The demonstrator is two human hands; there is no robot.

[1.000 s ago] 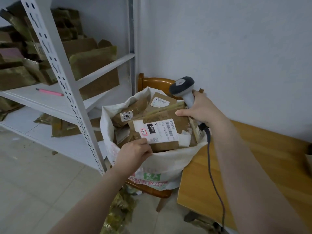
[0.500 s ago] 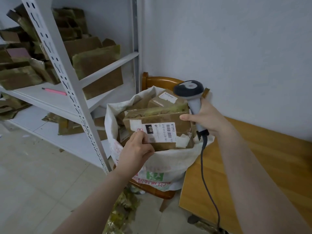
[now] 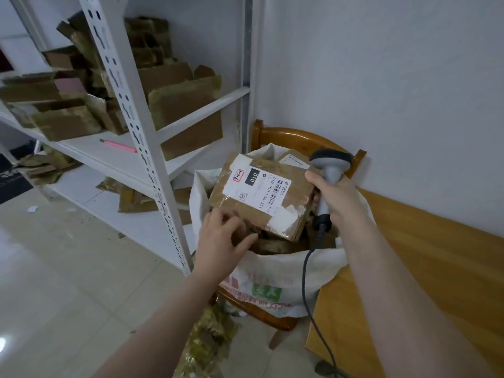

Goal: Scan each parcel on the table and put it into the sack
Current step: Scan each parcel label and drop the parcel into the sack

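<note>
1 parcel [image 3: 261, 197] atop 1 sack [image 3: 275, 271]: L hand [image 3: 222, 242] fingers [image 3: 242, 240] spread at its corner, R hand [image 3: 341, 197] fingers round 1 scanner [image 3: 331, 165].

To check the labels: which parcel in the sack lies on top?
The parcel with the big white label marked 010; the other parcels lie under or behind it.

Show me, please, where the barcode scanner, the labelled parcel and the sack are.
barcode scanner [image 3: 331, 162], head view, on its grey head.
labelled parcel [image 3: 259, 190], head view, on its white label.
sack [image 3: 275, 268], head view, on its white front wall.
</note>
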